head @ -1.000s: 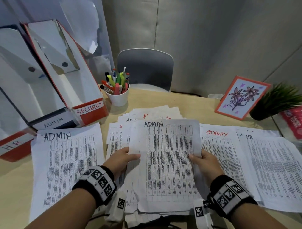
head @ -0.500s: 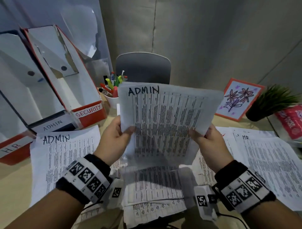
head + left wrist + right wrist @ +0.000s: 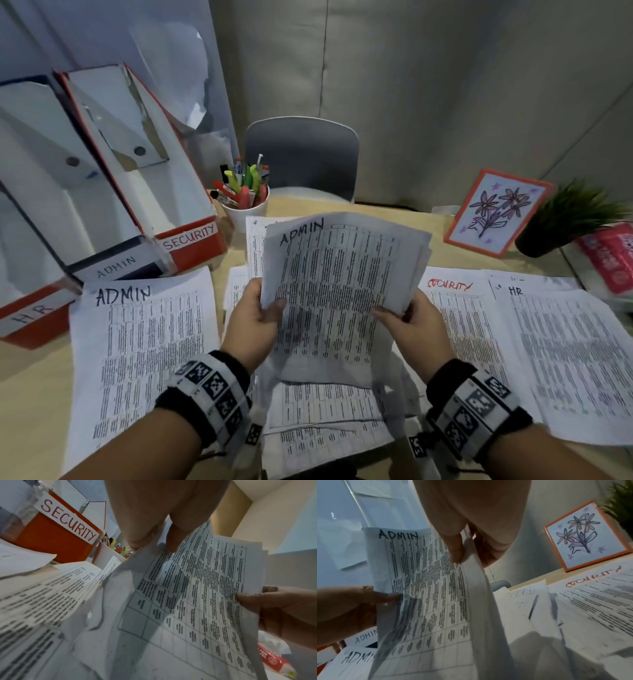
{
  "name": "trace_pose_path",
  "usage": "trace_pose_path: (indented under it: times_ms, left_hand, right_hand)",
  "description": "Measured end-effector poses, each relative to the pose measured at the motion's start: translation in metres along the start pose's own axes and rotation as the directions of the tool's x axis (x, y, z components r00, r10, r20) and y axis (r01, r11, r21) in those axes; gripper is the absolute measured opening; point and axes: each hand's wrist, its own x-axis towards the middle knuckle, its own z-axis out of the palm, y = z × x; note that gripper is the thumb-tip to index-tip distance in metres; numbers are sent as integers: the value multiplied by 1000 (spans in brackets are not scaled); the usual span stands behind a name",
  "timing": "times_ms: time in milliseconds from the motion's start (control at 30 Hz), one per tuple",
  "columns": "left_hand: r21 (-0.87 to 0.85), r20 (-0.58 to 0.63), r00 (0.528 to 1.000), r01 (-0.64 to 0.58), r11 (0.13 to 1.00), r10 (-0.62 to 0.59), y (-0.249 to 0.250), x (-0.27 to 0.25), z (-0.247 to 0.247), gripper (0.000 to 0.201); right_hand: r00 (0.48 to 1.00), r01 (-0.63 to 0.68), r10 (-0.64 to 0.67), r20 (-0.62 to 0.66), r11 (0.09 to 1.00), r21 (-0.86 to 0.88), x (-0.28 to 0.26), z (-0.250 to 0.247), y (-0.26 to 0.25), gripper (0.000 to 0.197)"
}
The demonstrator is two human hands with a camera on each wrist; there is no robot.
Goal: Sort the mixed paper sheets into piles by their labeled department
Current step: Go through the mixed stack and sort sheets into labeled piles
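A printed sheet headed ADMIN [image 3: 337, 281] [image 3: 197, 588] [image 3: 426, 588] is held up and tilted over the mixed stack [image 3: 325, 421]. My left hand [image 3: 255, 320] [image 3: 150, 534] pinches its left edge; my right hand [image 3: 409, 322] [image 3: 471, 545] pinches its right edge, which shows more than one layer of paper. On the table lie an ADMIN pile [image 3: 144, 356] at the left, a SECURITY pile [image 3: 462, 329] right of centre and an HR pile [image 3: 565, 356] at the far right.
Three file boxes labelled HR [image 3: 30, 315], ADMIN [image 3: 116, 267] and SECURITY [image 3: 190, 236] stand at the back left. A white cup of pens [image 3: 245, 202], a framed flower drawing [image 3: 496, 212], a potted plant [image 3: 568, 219], a red packet [image 3: 613, 257] and a grey chair [image 3: 301, 157] line the far side.
Both hands lifted the ADMIN sheet off the mixed stack. Since half a second ago it has come lower and tilted, and the camera view shifted.
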Motion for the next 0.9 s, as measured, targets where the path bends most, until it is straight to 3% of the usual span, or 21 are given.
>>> trace_pose_path:
  times_ms: [167,367,500,633,767,833,900]
  left_hand:
    - [-133,-110,994,-34,991,19,12,-1,-3,28]
    - [-231,-197,980,-34,972,-13,25,-2,-22,12]
    - [-187,-233,970,19,982,-63,15,-11,-71,12]
    - [-190,-286,925,203,961,-252,-17,-25,-134,7]
    - [-155,-308,844,411,898,-439,-67,-46,-195,12]
    - [-112,-344,794,495,862,-501,-91,-53,-218,10]
    - [-21,-392,758,560,828,-522,-109,-54,-234,10]
  right_hand:
    - [990,128,-126,-62,991,28,-5,-5,-14,32]
    - [977,205,-206,-60,978,-27,-3,-3,-21,17]
    - [994,103,-100,33,988,-119,2,-7,-4,12]
    - [992,-102,118,44,960,-262,15,-19,34,11]
    - [945,-301,327,23,892,-336,27,-32,67,32]
    - [928,-329,372,31,854,-403,47,-44,112,74]
    - [920,-324,390,49,823,-467,72,-54,159,100]
